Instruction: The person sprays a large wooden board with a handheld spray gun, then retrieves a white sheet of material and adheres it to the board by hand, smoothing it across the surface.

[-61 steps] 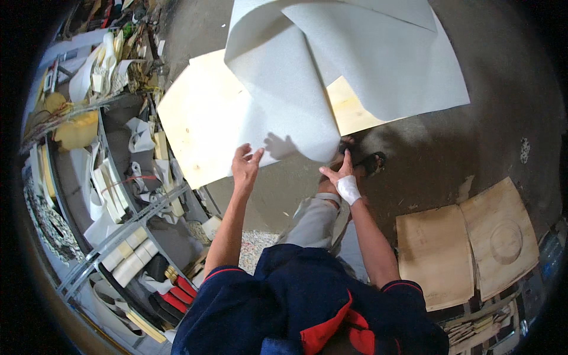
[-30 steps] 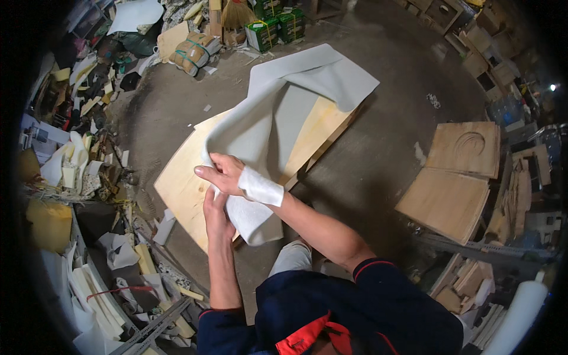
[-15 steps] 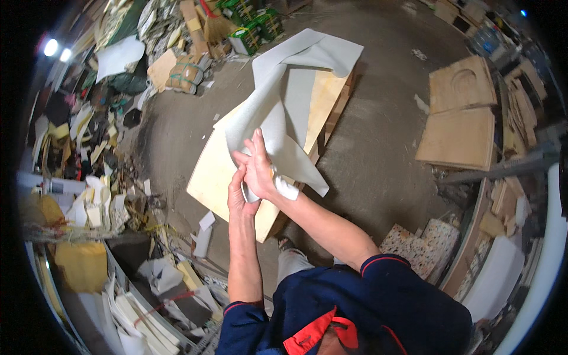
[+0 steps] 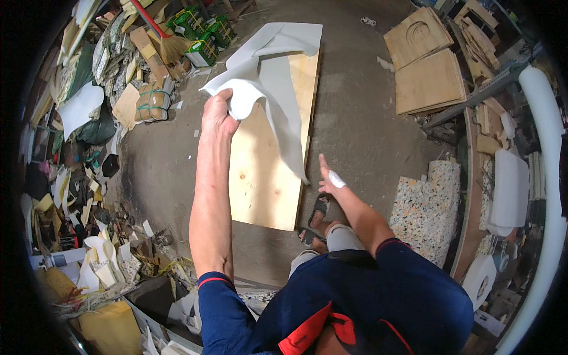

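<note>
My left hand (image 4: 222, 109) grips a bunched edge of a thin grey-white sheet (image 4: 278, 100), raised over the left side of a pale plywood panel (image 4: 266, 177). The rest of the sheet lies loosely folded over the far end and middle of the panel, one corner trailing down the right edge. My right hand (image 4: 328, 171), with a white wrap at the wrist, is off to the right of the panel, fingers apart and holding nothing. My sandaled feet stand just below it.
Scrap foam and offcuts (image 4: 106, 266) are piled along the left. Green boxes (image 4: 201, 50), a broom (image 4: 171, 47) and a tied bundle (image 4: 152, 103) sit at the back. Plywood boards (image 4: 426, 83), speckled foam (image 4: 423, 213) and a long white roll (image 4: 547, 148) line the right.
My hands have separated: the left carried the sheet away from me toward the panel's far left, the right let go and moved right. The panel now appears more upright in view.
</note>
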Demonstrator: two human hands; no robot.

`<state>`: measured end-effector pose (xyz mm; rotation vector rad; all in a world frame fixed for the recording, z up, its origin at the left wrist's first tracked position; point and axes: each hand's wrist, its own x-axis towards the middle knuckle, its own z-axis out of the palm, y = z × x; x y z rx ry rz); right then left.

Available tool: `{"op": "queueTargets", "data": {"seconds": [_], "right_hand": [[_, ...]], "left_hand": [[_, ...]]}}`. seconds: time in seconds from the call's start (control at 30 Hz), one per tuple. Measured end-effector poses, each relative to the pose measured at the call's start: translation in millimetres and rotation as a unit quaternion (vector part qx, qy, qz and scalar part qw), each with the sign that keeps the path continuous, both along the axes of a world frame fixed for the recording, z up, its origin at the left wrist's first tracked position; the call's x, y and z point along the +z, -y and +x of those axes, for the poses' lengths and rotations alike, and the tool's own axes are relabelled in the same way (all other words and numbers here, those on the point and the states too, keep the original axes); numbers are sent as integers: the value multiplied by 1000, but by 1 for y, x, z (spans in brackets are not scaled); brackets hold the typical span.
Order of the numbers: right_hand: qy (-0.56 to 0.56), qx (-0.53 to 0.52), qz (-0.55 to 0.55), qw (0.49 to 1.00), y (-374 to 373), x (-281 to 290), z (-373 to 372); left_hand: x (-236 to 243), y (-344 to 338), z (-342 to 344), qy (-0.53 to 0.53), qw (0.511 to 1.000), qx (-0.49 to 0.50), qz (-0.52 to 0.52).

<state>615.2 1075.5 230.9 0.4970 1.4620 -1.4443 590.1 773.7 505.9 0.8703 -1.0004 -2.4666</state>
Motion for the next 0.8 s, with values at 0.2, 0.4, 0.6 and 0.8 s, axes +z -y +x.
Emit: {"op": "queueTargets", "data": {"seconds": [0.2, 0.4, 0.6, 0.8], "right_hand": [[206, -70, -134, 967, 94, -73, 31], [339, -517, -353, 702, 136, -79, -9], [66, -588, -321, 740, 108, -3, -100], [-172, -422, -155, 876, 117, 184, -175]], "left_hand": [[22, 5, -24, -7, 999, -41, -15], [40, 35, -27, 7, 998, -45, -31], [46, 140, -24, -11, 988, -108, -107], [89, 269, -22, -70, 980, -141, -123]]}}
